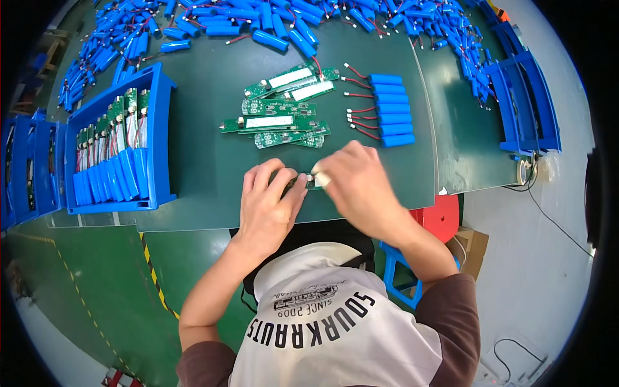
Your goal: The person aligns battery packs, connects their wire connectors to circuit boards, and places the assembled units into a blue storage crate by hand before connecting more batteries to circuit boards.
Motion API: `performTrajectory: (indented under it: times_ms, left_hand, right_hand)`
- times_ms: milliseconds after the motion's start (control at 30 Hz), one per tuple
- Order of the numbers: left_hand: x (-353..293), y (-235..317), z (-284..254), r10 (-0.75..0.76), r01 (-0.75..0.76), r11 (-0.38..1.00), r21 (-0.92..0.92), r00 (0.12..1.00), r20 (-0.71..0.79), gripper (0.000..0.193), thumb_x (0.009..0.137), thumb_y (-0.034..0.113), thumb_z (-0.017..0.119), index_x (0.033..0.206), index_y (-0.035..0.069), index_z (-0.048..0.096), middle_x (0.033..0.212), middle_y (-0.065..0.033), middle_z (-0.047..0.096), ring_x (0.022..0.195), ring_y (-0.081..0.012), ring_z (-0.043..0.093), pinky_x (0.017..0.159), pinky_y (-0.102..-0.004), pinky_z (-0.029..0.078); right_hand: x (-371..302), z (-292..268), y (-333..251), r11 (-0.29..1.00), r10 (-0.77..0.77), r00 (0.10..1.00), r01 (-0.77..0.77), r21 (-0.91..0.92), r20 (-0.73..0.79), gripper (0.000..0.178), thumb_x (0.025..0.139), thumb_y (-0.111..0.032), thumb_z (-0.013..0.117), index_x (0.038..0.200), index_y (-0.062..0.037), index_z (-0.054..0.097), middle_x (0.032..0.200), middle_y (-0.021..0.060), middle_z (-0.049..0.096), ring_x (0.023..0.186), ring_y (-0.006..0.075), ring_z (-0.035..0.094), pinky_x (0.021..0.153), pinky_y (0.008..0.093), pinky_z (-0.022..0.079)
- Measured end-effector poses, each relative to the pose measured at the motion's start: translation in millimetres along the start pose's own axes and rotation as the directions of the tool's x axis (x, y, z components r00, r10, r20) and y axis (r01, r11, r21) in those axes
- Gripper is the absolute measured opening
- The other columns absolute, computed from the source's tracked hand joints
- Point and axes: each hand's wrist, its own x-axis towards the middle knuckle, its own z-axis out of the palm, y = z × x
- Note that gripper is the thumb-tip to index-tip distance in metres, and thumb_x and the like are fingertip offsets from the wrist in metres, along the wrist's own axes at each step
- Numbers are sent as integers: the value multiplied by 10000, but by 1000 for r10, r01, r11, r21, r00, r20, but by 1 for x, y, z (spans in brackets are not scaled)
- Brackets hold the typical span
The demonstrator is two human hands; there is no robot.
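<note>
Near the front edge of the table, my left hand (267,203) is closed on a small green circuit board (309,178), holding it against the tabletop. Most of that board is hidden under my fingers. My right hand (358,184), slightly blurred, pinches a small white piece (320,178) at the board's right end. Beyond my hands lies a loose pile of green circuit boards (277,124), some with a white strip on top. To its right, several blue cylindrical battery cells (392,109) lie in a stacked row, their red leads and white plugs pointing left.
At left stands a blue bin (162,142) holding boards with blue cells attached. More blue bins stand at the far left (48,168) and right (529,97). A heap of wired blue cells (271,40) covers the back. A tape roll (521,172) sits at the right edge; a red stool (442,218) stands below.
</note>
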Motion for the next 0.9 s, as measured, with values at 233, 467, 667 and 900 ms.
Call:
performTrajectory:
  times_ms: [233, 467, 667, 900]
  left_hand:
    - [39, -35, -19, 52, -27, 964, 264, 995, -90, 293, 743, -6, 779, 1024, 26, 706, 1043, -62, 630, 1071, -291, 577, 860, -416, 457]
    - [41, -15, -20, -433, 401, 801, -444, 901, 31, 137, 826, -52, 727, 949, 10, 721, 881, -99, 643, 807, -298, 626, 746, -402, 505]
    - [41, 7, -1, -257, 251, 952, -174, 966, -13, 140, 817, -58, 728, 950, -14, 717, 927, -117, 615, 872, -307, 606, 731, -429, 501]
    - [53, 15, 15, -209, 199, 955, -218, 978, -23, 237, 813, -38, 749, 1044, 4, 715, 942, -113, 642, 897, -317, 613, 771, -420, 502]
  right_hand:
    - [3, -5, 70, 926, 94, 968, -171, -336, -233, 173, 834, 2, 686, 993, -24, 623, 956, 127, 581, 916, 332, 545, 807, 454, 454]
    - [0, -11, 77, 970, 88, 956, -146, -196, -278, 165, 846, 25, 670, 994, -10, 605, 950, 125, 566, 902, 318, 543, 799, 429, 461]
    - [3, -17, 68, 990, 87, 972, -60, 129, -220, 158, 877, 20, 682, 1019, -32, 634, 919, 115, 604, 860, 292, 586, 776, 389, 461]
    - [7, -22, 90, 995, 77, 967, -89, -40, -242, 156, 834, -2, 742, 971, -37, 676, 858, 86, 643, 809, 284, 601, 749, 404, 482]
